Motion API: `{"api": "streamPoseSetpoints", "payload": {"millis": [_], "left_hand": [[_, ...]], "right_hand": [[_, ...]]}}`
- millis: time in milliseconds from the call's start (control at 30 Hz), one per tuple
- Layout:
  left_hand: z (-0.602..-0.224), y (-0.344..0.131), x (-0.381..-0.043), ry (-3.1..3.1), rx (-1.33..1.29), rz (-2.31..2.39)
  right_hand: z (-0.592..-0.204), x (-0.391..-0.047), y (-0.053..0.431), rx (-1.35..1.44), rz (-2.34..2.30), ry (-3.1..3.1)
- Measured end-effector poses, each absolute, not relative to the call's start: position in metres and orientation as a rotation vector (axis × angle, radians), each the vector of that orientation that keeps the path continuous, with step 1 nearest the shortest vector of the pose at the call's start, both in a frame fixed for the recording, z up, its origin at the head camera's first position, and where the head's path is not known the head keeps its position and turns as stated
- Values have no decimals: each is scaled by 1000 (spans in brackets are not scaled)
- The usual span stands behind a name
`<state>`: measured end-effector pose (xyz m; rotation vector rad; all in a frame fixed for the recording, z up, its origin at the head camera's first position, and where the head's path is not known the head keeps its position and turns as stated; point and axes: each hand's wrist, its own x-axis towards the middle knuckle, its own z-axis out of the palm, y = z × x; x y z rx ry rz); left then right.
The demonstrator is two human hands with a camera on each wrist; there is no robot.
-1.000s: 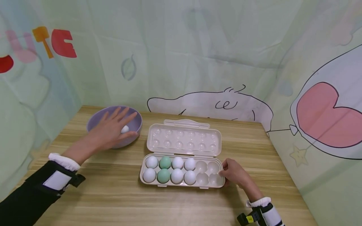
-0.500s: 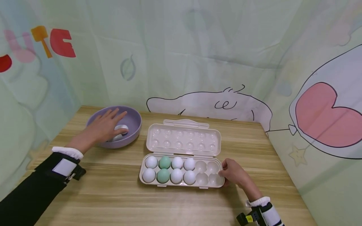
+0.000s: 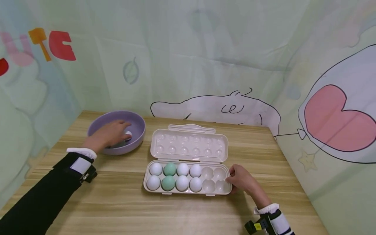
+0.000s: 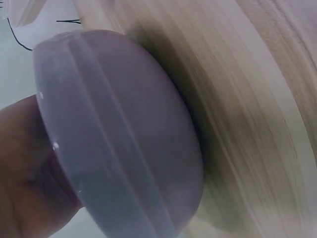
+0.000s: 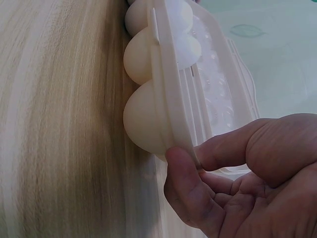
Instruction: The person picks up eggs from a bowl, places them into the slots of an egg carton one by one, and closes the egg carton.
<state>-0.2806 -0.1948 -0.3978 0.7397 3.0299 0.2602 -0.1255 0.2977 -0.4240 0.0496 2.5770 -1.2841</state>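
Note:
My left hand [image 3: 110,133] reaches down inside the purple bowl [image 3: 139,140]. Its thumb and forefinger lie at either side of a white egg [image 3: 128,133]; whether they grip it I cannot tell. Under the palm a second egg is mostly hidden. In the left wrist view the bowl's side [image 4: 129,134] covers the fingers. My right hand [image 3: 243,179] pinches the right end of an open plastic egg carton [image 3: 188,193], thumb on the rim and fingers beneath. White eggs [image 3: 182,183] and two green eggs [image 3: 168,183] fill its left part; the several cups at the right are bare.
Behind its tray, the carton's clear lid [image 3: 189,145] lies folded back. All stands on a wooden table [image 3: 182,215], with a printed cloth backdrop [image 3: 205,71] around its back and sides.
My left hand has gone lower into the bowl, its spread fingers drawing in and bending down near the white egg. The right hand keeps its hold on the carton's end.

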Motion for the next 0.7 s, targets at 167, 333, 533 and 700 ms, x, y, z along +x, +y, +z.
{"api": "streamPoseSetpoints", "payload": {"millis": [167, 333, 533, 700], "left_hand": [[-401, -192, -288, 2993, 754, 283], [-403, -191, -292, 2939, 745, 311], [-404, -187, -297, 2871, 727, 311], [-405, -184, -300, 2832, 763, 287]], "right_hand": [[-425, -126, 298, 75, -1274, 2584], [-426, -126, 299, 53, -1285, 2578], [-425, -126, 299, 48, -1286, 2585], [-427, -126, 300, 52, -1293, 2573]]}}
